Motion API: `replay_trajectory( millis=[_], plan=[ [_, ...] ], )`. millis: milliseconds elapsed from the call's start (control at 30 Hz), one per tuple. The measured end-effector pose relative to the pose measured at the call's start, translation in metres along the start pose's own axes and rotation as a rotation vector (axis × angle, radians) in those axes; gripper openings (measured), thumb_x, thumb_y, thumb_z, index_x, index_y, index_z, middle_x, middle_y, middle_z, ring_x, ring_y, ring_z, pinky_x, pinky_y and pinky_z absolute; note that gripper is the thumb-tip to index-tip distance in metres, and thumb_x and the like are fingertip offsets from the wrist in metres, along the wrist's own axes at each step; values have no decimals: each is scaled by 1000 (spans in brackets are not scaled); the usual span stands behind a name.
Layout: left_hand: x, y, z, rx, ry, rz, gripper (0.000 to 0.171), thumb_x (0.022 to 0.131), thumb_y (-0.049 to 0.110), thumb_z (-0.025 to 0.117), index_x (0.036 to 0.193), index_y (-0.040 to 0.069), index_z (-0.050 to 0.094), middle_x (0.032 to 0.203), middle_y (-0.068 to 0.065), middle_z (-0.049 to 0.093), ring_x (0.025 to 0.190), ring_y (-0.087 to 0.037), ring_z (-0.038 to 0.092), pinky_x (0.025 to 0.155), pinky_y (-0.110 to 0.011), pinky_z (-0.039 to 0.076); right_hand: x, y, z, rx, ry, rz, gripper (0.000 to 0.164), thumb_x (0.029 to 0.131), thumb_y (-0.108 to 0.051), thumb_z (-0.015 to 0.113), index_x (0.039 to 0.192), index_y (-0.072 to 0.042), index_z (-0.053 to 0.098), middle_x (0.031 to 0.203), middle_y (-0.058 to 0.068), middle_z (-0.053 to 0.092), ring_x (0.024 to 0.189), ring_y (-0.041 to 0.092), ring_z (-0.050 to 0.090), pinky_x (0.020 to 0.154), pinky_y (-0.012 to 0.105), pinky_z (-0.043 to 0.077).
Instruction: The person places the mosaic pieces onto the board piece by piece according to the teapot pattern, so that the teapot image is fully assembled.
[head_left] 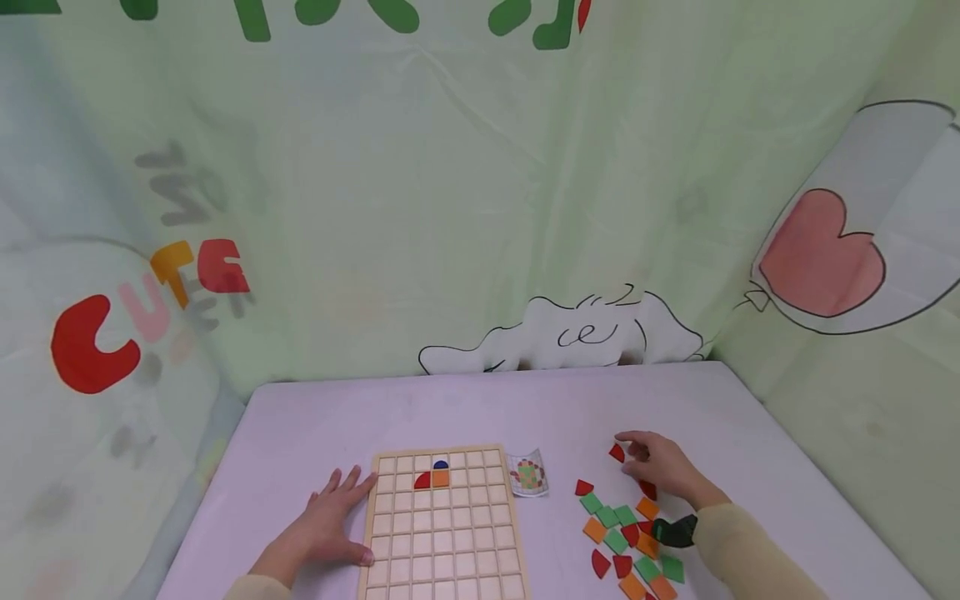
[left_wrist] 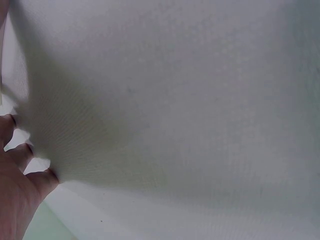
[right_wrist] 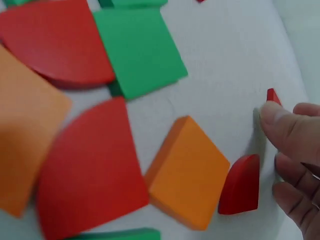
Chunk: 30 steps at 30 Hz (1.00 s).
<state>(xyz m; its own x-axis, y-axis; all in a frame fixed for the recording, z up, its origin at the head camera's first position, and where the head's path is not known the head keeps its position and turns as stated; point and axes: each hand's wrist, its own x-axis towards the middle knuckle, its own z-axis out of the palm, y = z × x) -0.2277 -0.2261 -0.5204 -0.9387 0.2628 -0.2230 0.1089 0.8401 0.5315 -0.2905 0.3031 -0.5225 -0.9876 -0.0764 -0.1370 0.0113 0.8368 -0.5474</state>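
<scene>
My left hand [head_left: 326,525] is spread at the left edge of the wooden grid board [head_left: 443,542], fingertips and thumb at its rim. In the left wrist view, fingers [left_wrist: 42,182] of that hand reach in from the left. Near the board's top sit a red quarter-circle tile [head_left: 423,480], an orange square tile [head_left: 441,478] and a blue half-circle tile [head_left: 441,465]. Over at the right, my right hand [head_left: 663,467] pinches a red quarter-circle tile [head_left: 617,452] between thumb and forefinger; the thumb partly hides it in the right wrist view. Another red tile [right_wrist: 241,185] lies just below that hand.
Loose green tiles [head_left: 606,517], orange tiles [head_left: 595,530] and red tiles [head_left: 601,563] lie scattered between the right forearm and the board. A small pattern card [head_left: 528,473] lies against the board's right side. Fabric walls [head_left: 375,208] enclose the table [head_left: 315,417].
</scene>
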Motion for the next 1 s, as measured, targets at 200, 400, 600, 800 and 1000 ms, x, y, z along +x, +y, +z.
replay_trajectory(
  millis=[200, 400, 600, 800, 1000],
  plan=[
    [0, 4, -1, 9, -1, -6, 118, 55, 34, 99, 155, 8, 42, 164, -29, 28, 152, -59, 12, 112, -83, 14, 6, 6, -4, 0, -18, -3, 44, 89, -10, 78, 131, -4, 66, 110, 12, 64, 97, 25, 55, 83, 37, 58],
    [0, 4, -1, 5, -1, -9, 119, 55, 35, 99, 156, 9, 42, 164, -29, 28, 152, -58, 11, 112, -83, 14, 5, 7, -5, 11, 1, 2, 37, 89, -12, 78, 124, -5, 69, 110, 12, 65, 97, 25, 56, 84, 38, 58],
    [1, 3, 2, 2, 0, -19, 118, 55, 35, 99, 156, 10, 43, 165, -28, 29, 153, -57, 12, 113, -82, 14, 3, 6, -2, 16, 4, 21, 36, 89, -13, 79, 122, -3, 69, 110, 12, 66, 98, 25, 57, 85, 40, 59],
    [1, 2, 3, 5, 0, -19, 117, 56, 35, 99, 155, 9, 43, 164, -28, 29, 153, -57, 12, 113, -82, 15, -3, -4, -5, 48, 0, -9, 38, 89, -13, 79, 123, -1, 68, 111, 11, 69, 99, 23, 60, 84, 38, 61],
    [1, 0, 3, 10, -7, -19, 117, 56, 35, 99, 155, 8, 43, 164, -29, 29, 152, -58, 13, 112, -83, 15, -7, -25, -10, 56, 0, -127, 35, 89, -10, 78, 121, -1, 70, 108, 8, 71, 95, 19, 61, 77, 26, 58]
  ],
)
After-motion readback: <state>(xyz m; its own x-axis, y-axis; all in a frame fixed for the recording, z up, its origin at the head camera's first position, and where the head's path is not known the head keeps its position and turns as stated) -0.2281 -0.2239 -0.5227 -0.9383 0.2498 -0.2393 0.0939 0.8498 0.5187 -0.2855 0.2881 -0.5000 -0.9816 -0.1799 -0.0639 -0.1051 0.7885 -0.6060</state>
